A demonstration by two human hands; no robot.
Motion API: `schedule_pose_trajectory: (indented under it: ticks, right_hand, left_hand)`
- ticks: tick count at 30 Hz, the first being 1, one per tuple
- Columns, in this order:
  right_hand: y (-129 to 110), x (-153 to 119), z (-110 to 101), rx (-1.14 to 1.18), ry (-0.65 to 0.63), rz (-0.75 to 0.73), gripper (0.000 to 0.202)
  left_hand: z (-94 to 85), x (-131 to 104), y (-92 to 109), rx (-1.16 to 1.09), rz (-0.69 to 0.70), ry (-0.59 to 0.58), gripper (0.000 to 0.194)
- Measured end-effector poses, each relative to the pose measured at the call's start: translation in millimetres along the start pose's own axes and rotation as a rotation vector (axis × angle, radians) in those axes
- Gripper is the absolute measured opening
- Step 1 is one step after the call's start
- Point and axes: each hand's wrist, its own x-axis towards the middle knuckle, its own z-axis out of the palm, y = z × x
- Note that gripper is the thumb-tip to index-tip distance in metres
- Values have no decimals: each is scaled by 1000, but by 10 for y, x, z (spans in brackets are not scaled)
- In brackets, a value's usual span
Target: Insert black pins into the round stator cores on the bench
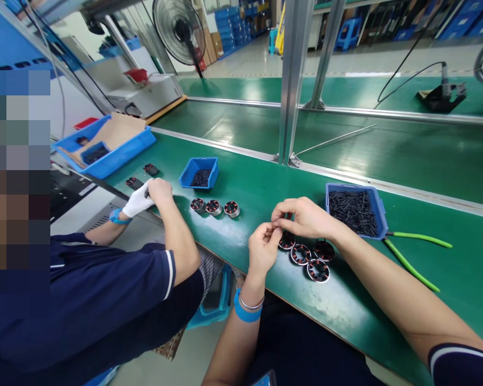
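Observation:
My left hand, with a blue band and a bracelet at the wrist, has its fingers pinched together. My right hand meets it fingertip to fingertip, thumb and index finger closed. Whatever lies between the fingertips is too small to make out. Just below and beside my hands, several round metal rings with black and copper-coloured insides lie on the green table, among them one ring and a lower ring. A blue bin of thin black pieces stands beyond my right forearm.
Green-handled pliers lie right of the bin. Three more ring parts and a small blue bin are to the left. A co-worker's hands, one gloved, work at far left. A metal post rises behind the table.

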Motion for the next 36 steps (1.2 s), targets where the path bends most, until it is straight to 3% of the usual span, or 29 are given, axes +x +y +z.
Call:
schedule_pose_trajectory:
  ticks: [10,14,20,23,27,31,36]
  right_hand:
    - [-45,0,0,-108,-83,31,12]
    - [-45,0,64,-217,-156,75,16]
    - [-111,8,80,-340,-232,129,26]
    - [-238,-185,-81,-379,-143,104,25]
    - [-388,-708,-194,-432,-98,99,21]
    - [-379,-1107,6,-573,-148,170,38]
    - [-334,-1107,229,-652,-138,227,46]
  left_hand:
    - [15,1,13,4,-3,2,17]
    - [-2,-11,27,-55,-8,29,30]
    - [-146,-149,10,20,64,-120,46]
    - [-179,-202,-9,177,142,-177,56]
    - [-130,-189,0,308,173,-182,48]
    - [-54,-149,60,291,177,-270,47]
    - [-4,-128,102,141,73,-409,57]
